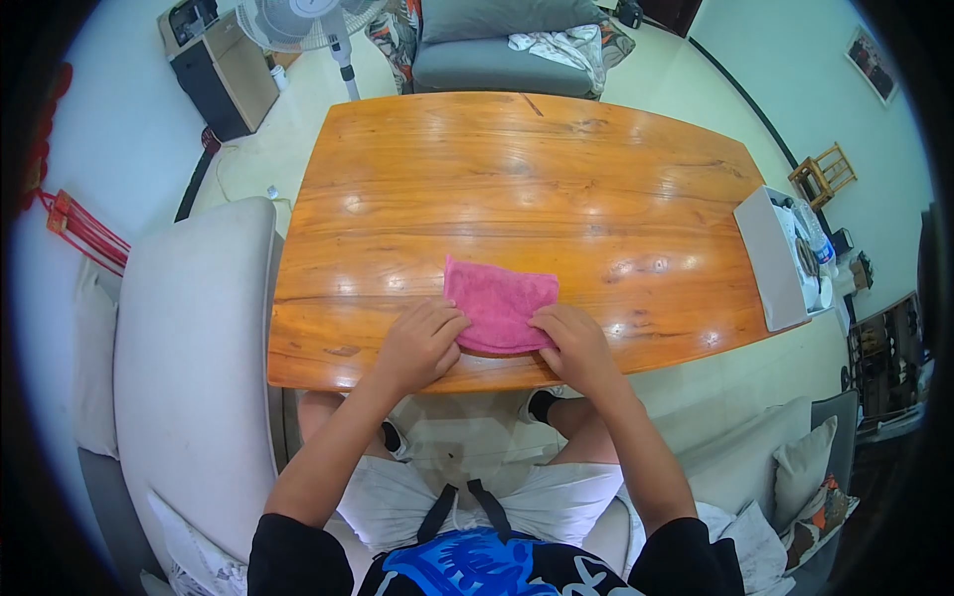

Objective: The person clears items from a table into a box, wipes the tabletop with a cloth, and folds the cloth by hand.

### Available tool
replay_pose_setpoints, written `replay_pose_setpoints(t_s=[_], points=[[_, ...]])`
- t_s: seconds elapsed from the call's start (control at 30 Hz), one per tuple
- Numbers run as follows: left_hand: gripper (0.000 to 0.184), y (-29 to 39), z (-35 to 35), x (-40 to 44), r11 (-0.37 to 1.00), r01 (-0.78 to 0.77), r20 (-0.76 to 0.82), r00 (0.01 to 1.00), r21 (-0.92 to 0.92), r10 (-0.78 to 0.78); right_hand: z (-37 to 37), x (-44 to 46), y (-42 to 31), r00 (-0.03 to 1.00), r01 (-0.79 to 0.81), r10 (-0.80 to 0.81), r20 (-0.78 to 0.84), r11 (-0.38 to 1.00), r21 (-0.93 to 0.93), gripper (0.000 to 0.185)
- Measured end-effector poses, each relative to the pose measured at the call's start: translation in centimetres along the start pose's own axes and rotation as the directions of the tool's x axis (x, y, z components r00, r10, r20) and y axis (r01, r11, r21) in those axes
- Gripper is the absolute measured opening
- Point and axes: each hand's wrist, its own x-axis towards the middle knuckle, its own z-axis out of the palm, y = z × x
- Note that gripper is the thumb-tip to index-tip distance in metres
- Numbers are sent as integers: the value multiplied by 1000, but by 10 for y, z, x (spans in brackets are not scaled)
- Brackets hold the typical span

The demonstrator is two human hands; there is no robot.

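A pink cloth [503,306], looking like a folded towel, lies near the front edge of the wooden table [517,189]. My left hand [423,343] grips its left side, fingers curled over the edge and thumb close by. At the lower right side of the cloth, my right hand [576,344] pinches the edge between thumb and fingers. The cloth's near edge runs between both hands, and its upper left corner sticks up a little farther out. Parts of the side edges are hidden under my fingers.
A white box [773,260] holding a bottle and small items sits at the table's right edge. Pale sofa seats [199,338] flank the left side. Beyond the far edge stand a fan [343,60] and a grey sofa [497,68].
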Motion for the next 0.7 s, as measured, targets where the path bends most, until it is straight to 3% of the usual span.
replay_pose_setpoints(t_s=[0.1, 0.23, 0.4, 0.5, 0.63, 0.7], points=[[35, -1, -6, -3, 999, -42, 47, 998, -8, 42, -4, -10, -1, 1000, 26, -26, 16, 1000, -6, 38], [33, 3, -12, -4, 999, -46, 64, 997, 2, 46, -8, -18, -11, 987, -162, 162, -15, 986, 31, 49], [30, 23, -25, 14, 999, -23, 78, 997, -45, 27, 7, -5, -14, 888, -432, 434, -151, 901, 44, 55], [26, 27, -11, 19, 996, -20, 63, 998, -85, 26, 10, 21, -24, 763, -601, 644, -53, 737, 310, 46], [22, 12, 3, 11, 981, 5, -16, 1000, -193, -8, 24, 41, -19, 814, -478, 565, -136, 784, 397, 42], [21, 7, -5, 3, 986, 115, -74, 989, -121, -125, 28, 55, -23, 820, -428, 555, -141, 758, 492, 43]])
